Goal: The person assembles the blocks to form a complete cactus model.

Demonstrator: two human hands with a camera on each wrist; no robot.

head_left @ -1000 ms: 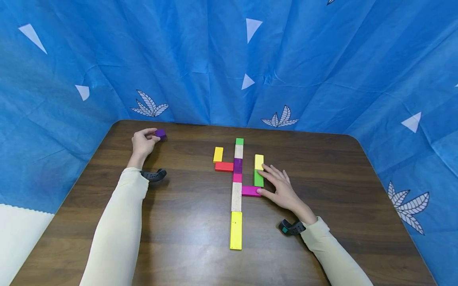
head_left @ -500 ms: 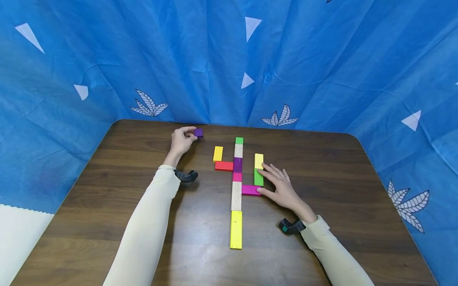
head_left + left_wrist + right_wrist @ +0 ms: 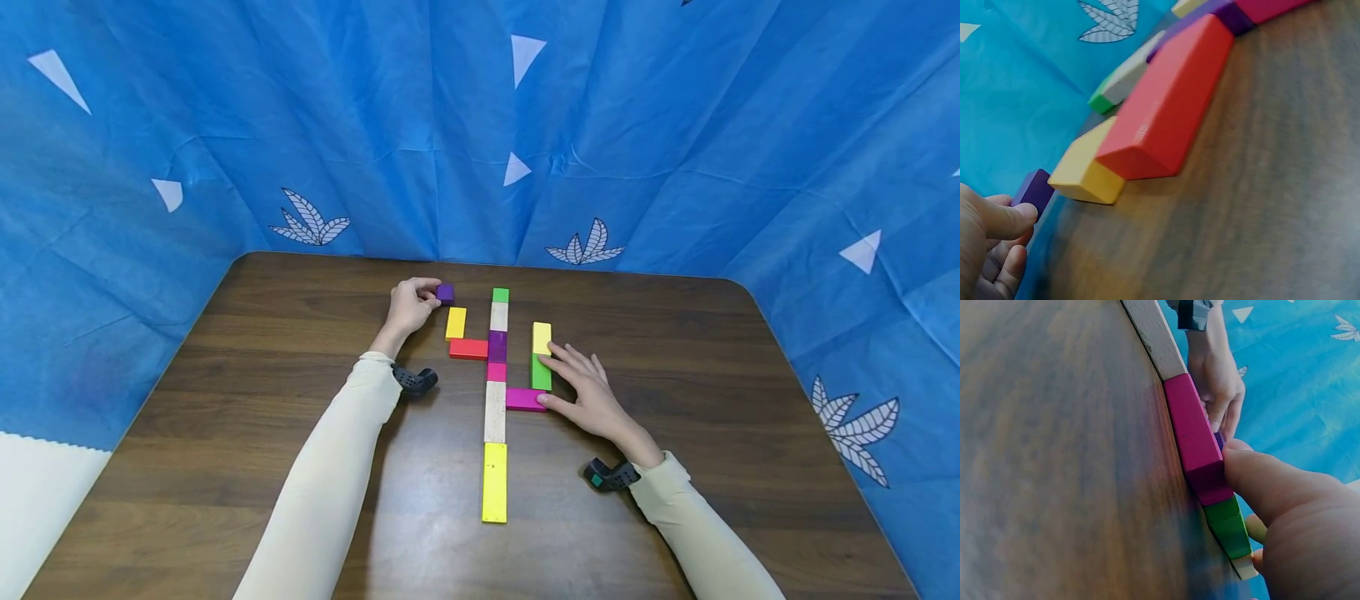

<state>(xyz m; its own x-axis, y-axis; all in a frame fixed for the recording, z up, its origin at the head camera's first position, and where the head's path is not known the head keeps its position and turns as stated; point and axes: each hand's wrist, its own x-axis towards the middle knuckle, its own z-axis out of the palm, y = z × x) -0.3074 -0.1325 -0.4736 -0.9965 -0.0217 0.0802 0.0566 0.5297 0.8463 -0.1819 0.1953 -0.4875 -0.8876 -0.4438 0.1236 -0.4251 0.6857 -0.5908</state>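
My left hand pinches a small purple block between thumb and fingers, just beyond a short orange-yellow block. That block meets the left end of a red block, which joins a central column. In the left wrist view, the thumb presses the purple block's near face. My right hand rests with spread fingers by the right branch. Its thumb touches the end of a magenta block; its fingertips lie along a green block and a pale yellow block.
The central column runs from a green block at the far end, through white, purple and pink blocks, to a long yellow block nearest me. Brown wooden table surrounds it. A blue curtain hangs behind the table.
My left hand has carried the purple block rightward across the far side of the table, then slightly nearer, to the orange-yellow block. The right hand has stayed in place.
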